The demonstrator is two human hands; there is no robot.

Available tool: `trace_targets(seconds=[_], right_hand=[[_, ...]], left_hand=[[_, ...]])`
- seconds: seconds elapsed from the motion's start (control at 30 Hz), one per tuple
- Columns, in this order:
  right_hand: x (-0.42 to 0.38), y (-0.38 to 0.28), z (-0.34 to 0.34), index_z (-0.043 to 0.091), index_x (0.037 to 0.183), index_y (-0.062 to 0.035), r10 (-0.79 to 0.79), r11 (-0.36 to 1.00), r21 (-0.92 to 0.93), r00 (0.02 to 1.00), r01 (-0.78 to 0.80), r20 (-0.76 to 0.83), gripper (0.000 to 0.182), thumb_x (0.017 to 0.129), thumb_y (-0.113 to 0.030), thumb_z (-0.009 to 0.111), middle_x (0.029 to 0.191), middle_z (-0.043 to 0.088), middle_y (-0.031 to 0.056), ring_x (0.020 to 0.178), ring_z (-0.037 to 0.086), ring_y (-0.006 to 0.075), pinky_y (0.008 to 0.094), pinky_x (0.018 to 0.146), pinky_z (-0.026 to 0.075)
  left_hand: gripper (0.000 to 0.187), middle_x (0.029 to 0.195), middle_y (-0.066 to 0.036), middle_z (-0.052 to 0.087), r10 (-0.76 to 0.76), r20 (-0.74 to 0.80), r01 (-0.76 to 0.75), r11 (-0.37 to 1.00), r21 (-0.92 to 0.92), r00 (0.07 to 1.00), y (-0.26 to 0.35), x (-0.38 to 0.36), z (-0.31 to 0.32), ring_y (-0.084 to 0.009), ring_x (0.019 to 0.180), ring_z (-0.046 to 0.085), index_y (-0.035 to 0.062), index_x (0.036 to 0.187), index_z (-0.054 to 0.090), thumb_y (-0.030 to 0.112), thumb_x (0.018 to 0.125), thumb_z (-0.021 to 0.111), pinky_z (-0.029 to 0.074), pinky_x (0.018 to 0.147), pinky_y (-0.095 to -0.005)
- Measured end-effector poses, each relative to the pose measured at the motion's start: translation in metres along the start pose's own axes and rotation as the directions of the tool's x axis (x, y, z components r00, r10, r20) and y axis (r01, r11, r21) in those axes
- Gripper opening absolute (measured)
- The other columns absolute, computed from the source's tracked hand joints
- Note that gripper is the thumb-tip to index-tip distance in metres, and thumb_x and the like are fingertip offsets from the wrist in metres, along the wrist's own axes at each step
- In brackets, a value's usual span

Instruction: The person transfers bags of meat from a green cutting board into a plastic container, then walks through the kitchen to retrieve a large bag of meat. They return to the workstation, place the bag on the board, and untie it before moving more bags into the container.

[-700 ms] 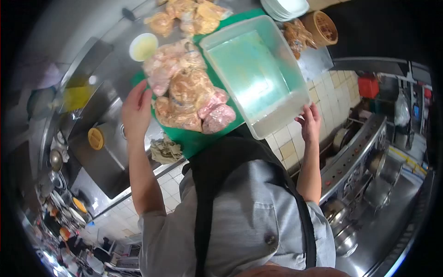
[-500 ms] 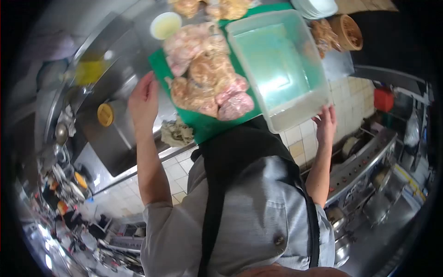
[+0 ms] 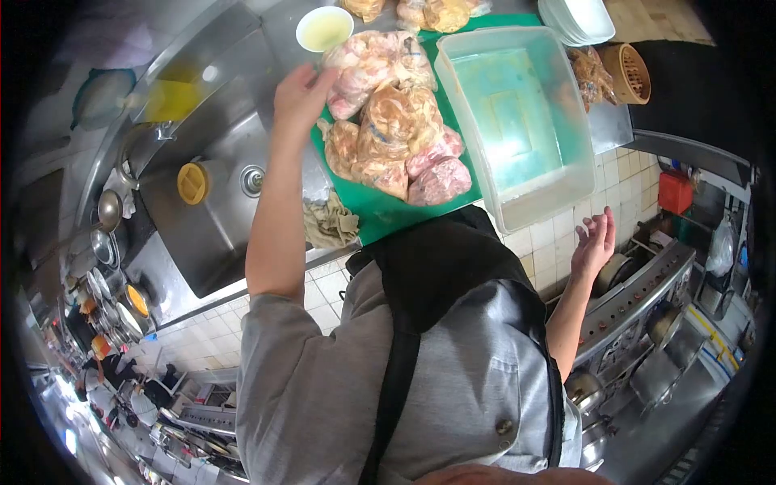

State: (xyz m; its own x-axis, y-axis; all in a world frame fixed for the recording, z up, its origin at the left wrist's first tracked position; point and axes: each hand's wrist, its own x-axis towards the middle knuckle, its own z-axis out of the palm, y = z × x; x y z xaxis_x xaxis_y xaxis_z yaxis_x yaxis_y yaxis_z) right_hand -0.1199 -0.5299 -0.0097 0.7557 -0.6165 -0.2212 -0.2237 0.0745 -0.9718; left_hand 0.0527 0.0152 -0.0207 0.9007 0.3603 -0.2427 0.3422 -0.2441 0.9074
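My left hand [image 3: 304, 99] is beside the upper left bag of pale pink meat [image 3: 364, 69], its fingers apart and nothing in them; whether it touches the bag is unclear. More clear bags of meat [image 3: 394, 125] lie heaped on the green board [image 3: 380, 218]. To their right a translucent plastic tub [image 3: 517, 121] holds nothing that I can make out and overhangs the counter's front edge. My right hand [image 3: 594, 241] hangs in the air off the tub's lower right corner, fingers loosely spread, holding nothing.
A bowl of pale liquid [image 3: 325, 29] stands behind the bags. On the left is a metal sink [image 3: 218, 218] with a yellow round object [image 3: 192, 183]. A crumpled cloth [image 3: 330, 221] lies by the board. White containers [image 3: 578, 20] and a bamboo basket [image 3: 626, 74] stand at the back right.
My left hand has moved up and over toward the upper bag. My right hand has come away from the tub's corner, downward and to the right. The whole view has shifted slightly.
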Motion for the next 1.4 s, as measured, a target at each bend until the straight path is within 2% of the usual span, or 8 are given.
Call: trace_targets(seconds=[0.37, 0.43, 0.57, 0.73, 0.93, 1.27, 1.33, 1.4], right_hand=[[-0.026, -0.04, 0.028, 0.057, 0.132, 0.0024, -0.324, 0.934, 0.121, 0.939, 0.337, -0.118, 0.031, 0.104, -0.01, 0.056, 0.084, 0.062, 0.0053, 0.072, 0.06, 0.0136, 0.0281, 0.063, 0.053], [-0.032, -0.044, 0.051, 0.057, 0.133, 0.0035, -0.367, 0.928, 0.072, 0.93, 0.366, 0.005, 0.032, 0.104, -0.01, 0.056, 0.088, 0.063, 0.0061, 0.074, 0.061, 0.0136, 0.0282, 0.063, 0.054], [-0.047, -0.051, 0.101, 0.055, 0.137, 0.0034, -0.306, 0.948, -0.003, 0.913, 0.319, 0.271, 0.036, 0.103, -0.008, 0.057, 0.099, 0.065, 0.0083, 0.085, 0.066, 0.0161, 0.0292, 0.069, 0.059], [-0.06, -0.06, 0.159, 0.047, 0.147, -0.0011, -0.156, 0.971, -0.049, 0.78, 0.232, 0.606, 0.048, 0.102, -0.011, 0.061, 0.114, 0.062, 0.0085, 0.105, 0.065, 0.0199, 0.0346, 0.082, 0.061], [-0.067, -0.07, 0.214, 0.034, 0.155, -0.0042, 0.04, 0.999, -0.036, 0.59, -0.019, 0.806, 0.068, 0.1, -0.033, 0.064, 0.139, 0.055, 0.0141, 0.126, 0.056, 0.0239, 0.0413, 0.094, 0.057], [-0.073, -0.054, 0.23, 0.033, 0.151, 0.0048, 0.16, 0.904, 0.05, 0.444, -0.425, 0.881, 0.094, 0.093, -0.063, 0.061, 0.147, 0.049, 0.0173, 0.132, 0.053, 0.0288, 0.0462, 0.099, 0.055], [-0.07, -0.063, 0.227, 0.04, 0.147, 0.0035, 0.119, 0.866, 0.1, 0.397, -0.49, 0.91, 0.078, 0.096, -0.049, 0.066, 0.141, 0.054, 0.0166, 0.124, 0.06, 0.0273, 0.0441, 0.098, 0.057], [-0.069, -0.064, 0.227, 0.047, 0.142, 0.0024, 0.104, 0.963, 0.048, 0.532, -0.265, 0.84, 0.059, 0.097, -0.028, 0.07, 0.134, 0.06, 0.0146, 0.117, 0.063, 0.0241, 0.0395, 0.094, 0.058]], left_hand=[[0.045, 0.111, -0.014, 0.072, -0.111, 0.233, 0.193, 0.909, -0.368, 0.966, 0.011, 0.008, 0.039, -0.0201, 0.098, 0.07, -0.0037, 0.121, 0.064, 0.004, 0.079, 0.079, 0.055, 0.084, -0.0331], [0.054, 0.12, -0.016, 0.068, 0.061, 0.141, 0.006, 0.904, -0.428, 0.988, 0.016, 0.0, 0.044, -0.0221, 0.106, 0.068, -0.0048, 0.13, 0.057, -0.002, 0.08, 0.076, 0.055, 0.09, -0.0337], [0.058, 0.128, -0.018, 0.063, 0.059, 0.132, 0.023, 0.837, -0.547, 0.99, 0.011, -0.005, 0.044, -0.0245, 0.113, 0.065, -0.0062, 0.135, 0.05, -0.006, 0.081, 0.072, 0.053, 0.095, -0.0355], [0.05, 0.133, -0.017, 0.061, 0.09, 0.282, 0.219, 0.425, -0.878, 0.955, 0.015, -0.021, 0.02, -0.0302, 0.124, 0.06, -0.0038, 0.141, 0.046, 0.0, 0.092, 0.06, 0.047, 0.108, -0.0464], [0.045, 0.131, -0.015, 0.062, 0.115, 0.404, 0.371, 0.233, -0.899, 0.907, 0.041, -0.069, 0.029, -0.0289, 0.123, 0.061, 0.0, 0.137, 0.051, -0.003, 0.093, 0.061, 0.047, 0.109, -0.0485], [0.066, 0.13, -0.01, 0.057, 0.221, 0.473, 0.362, 0.403, -0.841, 0.853, 0.068, -0.13, 0.071, -0.0168, 0.116, 0.06, 0.0038, 0.144, 0.041, -0.012, 0.086, 0.067, 0.051, 0.101, -0.0337], [0.064, 0.128, -0.01, 0.057, 0.242, 0.324, 0.116, 0.61, -0.784, 0.915, 0.065, -0.131, 0.082, -0.0162, 0.117, 0.059, 0.0024, 0.144, 0.04, -0.01, 0.088, 0.068, 0.051, 0.1, -0.0321], [0.065, 0.133, -0.009, 0.057, 0.253, 0.355, 0.122, 0.635, -0.763, 0.9, 0.069, -0.129, 0.085, -0.0168, 0.122, 0.056, 0.0022, 0.147, 0.039, -0.009, 0.09, 0.068, 0.049, 0.104, -0.0337]])
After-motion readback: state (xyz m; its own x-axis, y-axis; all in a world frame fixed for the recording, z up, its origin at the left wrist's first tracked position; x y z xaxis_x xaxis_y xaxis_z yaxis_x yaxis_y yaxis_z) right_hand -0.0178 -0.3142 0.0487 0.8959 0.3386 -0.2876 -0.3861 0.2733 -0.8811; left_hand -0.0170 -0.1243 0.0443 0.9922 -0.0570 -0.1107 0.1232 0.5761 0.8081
